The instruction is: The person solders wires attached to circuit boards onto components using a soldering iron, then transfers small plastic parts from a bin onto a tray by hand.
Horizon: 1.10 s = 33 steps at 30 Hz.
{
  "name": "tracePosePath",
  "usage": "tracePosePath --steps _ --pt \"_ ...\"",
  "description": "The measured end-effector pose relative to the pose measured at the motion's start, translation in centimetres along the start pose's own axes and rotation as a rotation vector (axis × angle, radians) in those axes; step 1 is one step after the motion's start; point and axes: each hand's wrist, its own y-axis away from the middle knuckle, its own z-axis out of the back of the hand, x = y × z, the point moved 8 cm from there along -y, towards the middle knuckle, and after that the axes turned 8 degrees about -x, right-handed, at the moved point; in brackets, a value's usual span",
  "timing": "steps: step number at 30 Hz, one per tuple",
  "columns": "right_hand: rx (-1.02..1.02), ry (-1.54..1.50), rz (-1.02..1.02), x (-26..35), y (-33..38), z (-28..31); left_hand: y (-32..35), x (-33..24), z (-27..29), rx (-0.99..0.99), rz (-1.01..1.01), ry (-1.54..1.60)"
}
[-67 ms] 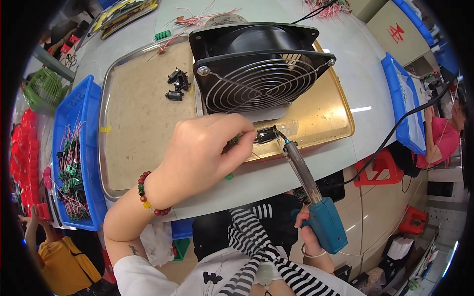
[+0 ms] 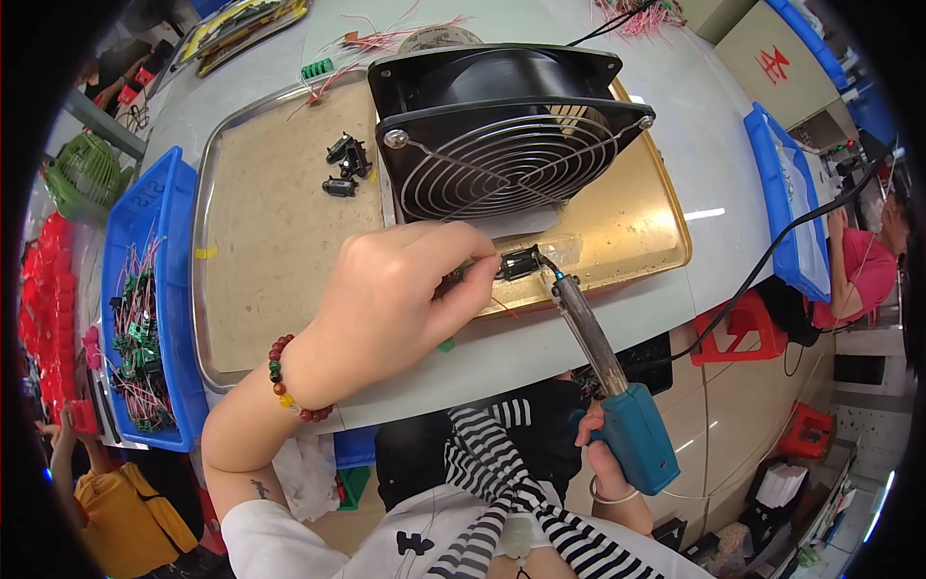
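Observation:
My left hand (image 2: pixel 410 299) pinches a small part at the near edge of the gold tray (image 2: pixel 666 227); my fingers hide most of it. At the fingertips sits a black component (image 2: pixel 519 263), with a thin red wire hanging below. My right hand (image 2: pixel 606 458) is wrapped round the blue handle of a soldering iron (image 2: pixel 641 439). The iron's bent tip touches or nearly touches the black component's right end. Right behind the work stands a black fan (image 2: pixel 511 145) with a round wire guard. Several more black components (image 2: pixel 345 164) lie on the tan-lined metal tray (image 2: pixel 260 232) to the left.
A blue bin (image 2: pixel 178 289) of green boards and red wires stands at the left. Red wires and a green part (image 2: pixel 316 69) lie behind the tray. Another blue bin (image 2: pixel 786 203), a black cable (image 2: pixel 762 265) and a person in pink (image 2: pixel 858 270) are at the right.

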Motion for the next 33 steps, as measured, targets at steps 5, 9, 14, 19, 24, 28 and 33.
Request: tracePosePath --steps 5,9,14,19,24,28,33 --pt "0.022 -0.045 -0.035 -0.7 0.3 0.0 0.0 0.0 -0.1 0.003 -0.016 -0.006" --pt "0.025 -0.11 -0.024 0.1 -0.3 -0.3 0.1 0.0 -0.1 -0.009 -0.023 -0.01" --pt "0.005 -0.203 -0.015 1.5 -1.4 -0.5 0.1 -0.1 0.0 -0.017 -0.03 -0.02" --pt "0.016 -0.176 -0.031 1.1 -1.2 -0.1 0.0 -0.1 -0.1 -0.008 -0.033 -0.013" --pt "0.02 -0.164 -0.021 0.5 -0.9 0.0 0.0 -0.1 0.0 -0.009 -0.035 -0.004" --pt "-0.011 -0.279 -0.021 1.4 -1.3 -0.5 0.2 0.0 0.0 0.002 -0.037 -0.018" --pt "-0.075 -0.41 -0.133 0.6 -0.7 0.2 -0.1 -0.1 0.0 0.002 -0.04 -0.007"
